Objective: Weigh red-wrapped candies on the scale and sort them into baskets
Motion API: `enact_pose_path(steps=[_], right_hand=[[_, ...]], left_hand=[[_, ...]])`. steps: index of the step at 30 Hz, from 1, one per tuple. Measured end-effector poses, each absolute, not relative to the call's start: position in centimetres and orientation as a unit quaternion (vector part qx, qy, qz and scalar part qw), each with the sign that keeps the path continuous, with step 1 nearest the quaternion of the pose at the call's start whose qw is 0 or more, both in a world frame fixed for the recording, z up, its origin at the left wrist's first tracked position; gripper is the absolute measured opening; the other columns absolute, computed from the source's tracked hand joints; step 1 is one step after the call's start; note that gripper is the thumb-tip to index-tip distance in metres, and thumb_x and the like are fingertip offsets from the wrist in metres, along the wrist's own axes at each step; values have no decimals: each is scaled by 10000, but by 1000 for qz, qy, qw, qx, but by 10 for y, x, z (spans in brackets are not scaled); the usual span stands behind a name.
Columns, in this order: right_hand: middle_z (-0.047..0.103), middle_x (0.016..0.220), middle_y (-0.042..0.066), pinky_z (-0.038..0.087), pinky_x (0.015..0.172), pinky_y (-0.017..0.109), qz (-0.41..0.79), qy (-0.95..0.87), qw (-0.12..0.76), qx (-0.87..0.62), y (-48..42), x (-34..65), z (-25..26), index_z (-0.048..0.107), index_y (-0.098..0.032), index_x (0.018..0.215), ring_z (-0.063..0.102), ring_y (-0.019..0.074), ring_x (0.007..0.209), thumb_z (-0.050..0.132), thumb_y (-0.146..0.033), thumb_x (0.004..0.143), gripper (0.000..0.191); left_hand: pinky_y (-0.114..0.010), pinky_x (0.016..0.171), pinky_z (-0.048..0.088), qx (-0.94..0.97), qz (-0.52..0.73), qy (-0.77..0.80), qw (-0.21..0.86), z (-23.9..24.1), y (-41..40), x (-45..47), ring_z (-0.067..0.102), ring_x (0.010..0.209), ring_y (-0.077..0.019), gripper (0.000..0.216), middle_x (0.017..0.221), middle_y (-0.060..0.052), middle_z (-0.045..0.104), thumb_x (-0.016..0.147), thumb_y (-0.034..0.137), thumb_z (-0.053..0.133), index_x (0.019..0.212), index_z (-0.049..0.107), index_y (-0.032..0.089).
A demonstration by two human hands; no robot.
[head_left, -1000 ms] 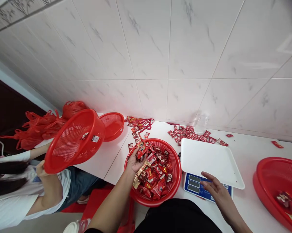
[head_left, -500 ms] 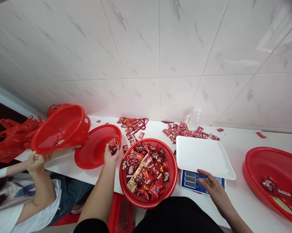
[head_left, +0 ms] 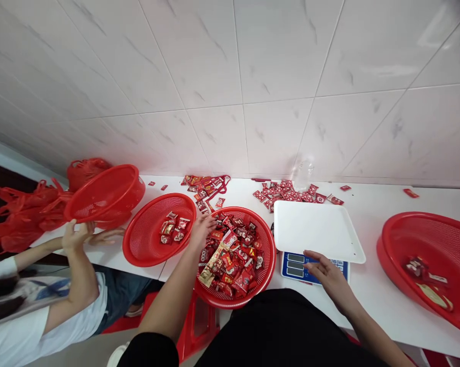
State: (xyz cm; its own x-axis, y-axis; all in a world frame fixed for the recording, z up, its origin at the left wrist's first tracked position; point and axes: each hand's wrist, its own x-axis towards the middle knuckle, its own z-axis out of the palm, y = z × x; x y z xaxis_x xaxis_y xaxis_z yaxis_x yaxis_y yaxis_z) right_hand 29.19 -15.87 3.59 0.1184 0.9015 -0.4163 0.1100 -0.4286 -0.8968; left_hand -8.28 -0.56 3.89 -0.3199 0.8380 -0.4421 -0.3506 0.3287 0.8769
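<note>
My left hand (head_left: 201,229) is at the left rim of a red basket (head_left: 272,265) full of wrapped candies (head_left: 237,255). Its fingers are apart and hold nothing I can see. To its left, a second red basket (head_left: 138,232) has several candies (head_left: 173,228) lying in it. My right hand (head_left: 324,271) hovers open over the keypad side of a blue scale (head_left: 294,266), below its white tray (head_left: 314,227). No object is in that hand.
Small red packets (head_left: 287,193) lie loose along the wall. A large red basket (head_left: 398,229) with a few items stands at the right. At the left, a co-worker's hands (head_left: 77,235) tilt another red basket (head_left: 111,196) near red bags (head_left: 27,214).
My left hand has let the candies go into the left basket and moved right to the full basket. The co-worker's basket has shifted right. My right hand stays by the scale.
</note>
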Motion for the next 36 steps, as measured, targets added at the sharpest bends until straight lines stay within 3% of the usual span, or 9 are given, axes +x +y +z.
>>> enact_pose_path(steps=[2, 6, 9, 13, 16, 19, 25, 30, 36], right_hand=[[704, 864, 48, 475, 861, 418, 533, -385, 372, -655, -158, 291, 36, 596, -238, 1109, 634, 261, 918, 607, -506, 701, 488], [678, 1049, 55, 468, 881, 423, 537, -399, 363, -649, -156, 290, 35, 601, -260, 1084, 623, 256, 955, 603, -505, 707, 450], [652, 1127, 51, 468, 891, 426, 541, -408, 361, -640, -156, 291, 34, 605, -269, 1068, 620, 256, 967, 605, -513, 703, 438], [666, 1098, 56, 507, 825, 406, 527, -402, 382, -644, -155, 292, 30, 622, -264, 1034, 638, 253, 909, 601, -542, 683, 448], [679, 1065, 60, 518, 798, 401, 524, -403, 387, -643, -156, 294, 26, 627, -264, 1034, 642, 258, 900, 602, -551, 680, 457], [685, 1047, 66, 515, 812, 406, 531, -410, 379, -638, -156, 297, 21, 624, -256, 1039, 634, 268, 939, 600, -561, 687, 467], [690, 1018, 72, 511, 850, 419, 551, -412, 385, -615, -156, 299, 20, 626, -244, 1042, 624, 273, 989, 624, -533, 700, 448], [685, 1041, 69, 513, 866, 404, 579, -429, 370, -587, -153, 303, 24, 621, -245, 1067, 622, 261, 1003, 629, -464, 739, 394], [673, 1066, 74, 509, 873, 389, 578, -441, 351, -590, -154, 305, 26, 612, -235, 1076, 616, 250, 1015, 617, -453, 753, 390]], left_hand=[[-327, 811, 491, 329, 424, 616, 577, 27, -12, -46, 614, 845, -194, 213, 873, -72, 656, 676, 119, 709, 864, 628, 175], [-388, 1005, 337, 589, 225, 613, 476, -5, -16, 3, 530, 1092, -272, 334, 1107, -105, 618, 665, 233, 717, 986, 635, 191], [-395, 1069, 219, 670, 116, 613, 402, -28, -16, 25, 364, 1274, -310, 563, 1303, -152, 489, 638, 261, 723, 1165, 546, 169], [-475, 1081, 104, 704, 36, 637, 313, -43, -22, 44, 224, 1332, -357, 764, 1389, -225, 357, 639, 255, 716, 1317, 390, 126], [-516, 1043, 171, 709, 24, 642, 291, -43, -27, 48, 286, 1284, -391, 755, 1347, -258, 376, 683, 233, 670, 1353, 344, 108], [-486, 1010, 256, 705, 36, 636, 313, -39, -31, 45, 369, 1222, -387, 704, 1302, -229, 421, 671, 188, 656, 1324, 398, 137], [-371, 930, 379, 759, 36, 528, 378, -35, -42, 34, 547, 1010, -281, 306, 1039, -106, 602, 709, 145, 565, 998, 636, 217], [-304, 944, 377, 733, 82, 584, 339, -29, -26, 28, 536, 1067, -236, 382, 1197, -115, 536, 742, 145, 538, 1119, 586, 185], [-336, 900, 397, 672, -5, 671, 315, -35, -3, 37, 549, 1080, -296, 530, 1253, -191, 501, 683, 262, 672, 1169, 512, 123]])
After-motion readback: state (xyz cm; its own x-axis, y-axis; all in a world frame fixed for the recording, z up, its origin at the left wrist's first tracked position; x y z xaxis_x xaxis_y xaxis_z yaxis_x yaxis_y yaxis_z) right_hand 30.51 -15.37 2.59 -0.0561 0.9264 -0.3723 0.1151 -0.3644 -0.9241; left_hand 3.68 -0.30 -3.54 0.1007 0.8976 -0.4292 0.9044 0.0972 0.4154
